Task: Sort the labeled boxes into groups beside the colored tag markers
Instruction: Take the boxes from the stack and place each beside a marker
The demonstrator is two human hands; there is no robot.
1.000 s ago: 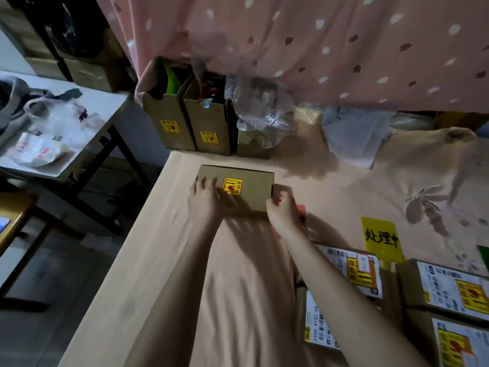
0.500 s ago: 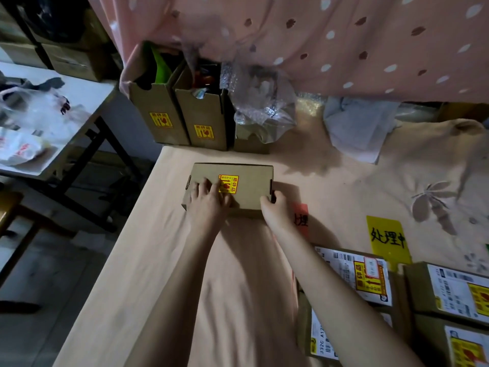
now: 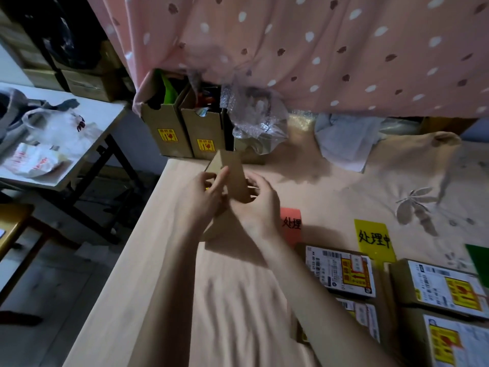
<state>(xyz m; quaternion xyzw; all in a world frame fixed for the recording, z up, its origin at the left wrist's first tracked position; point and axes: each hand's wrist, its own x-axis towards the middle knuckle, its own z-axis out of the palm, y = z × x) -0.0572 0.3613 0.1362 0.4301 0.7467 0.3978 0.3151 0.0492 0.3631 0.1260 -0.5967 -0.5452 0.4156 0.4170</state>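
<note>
I hold a brown cardboard box (image 3: 232, 176) tipped up on end above the peach-covered table (image 3: 137, 274). My left hand (image 3: 203, 200) grips its left side and my right hand (image 3: 258, 207) grips its right side. Its yellow label is mostly hidden behind my left fingers. A red tag marker (image 3: 291, 225) lies just right of my right hand. A yellow tag marker (image 3: 373, 238) lies further right, and a green tag marker (image 3: 480, 260) shows at the frame edge. Labeled boxes lie below the markers: one (image 3: 341, 271) under the red tag, another (image 3: 439, 287) by the yellow tag.
Two upright cardboard boxes (image 3: 169, 131) with yellow stickers and bubble wrap (image 3: 254, 115) stand at the table's far edge under a pink dotted curtain (image 3: 317, 49). A side table (image 3: 60, 133) with plastic bags is to the left. Further labeled boxes (image 3: 449, 340) fill the lower right.
The box lay flat on the table with both hands on it. Now both hands have lifted it and turned it up on end, uncovering the red tag.
</note>
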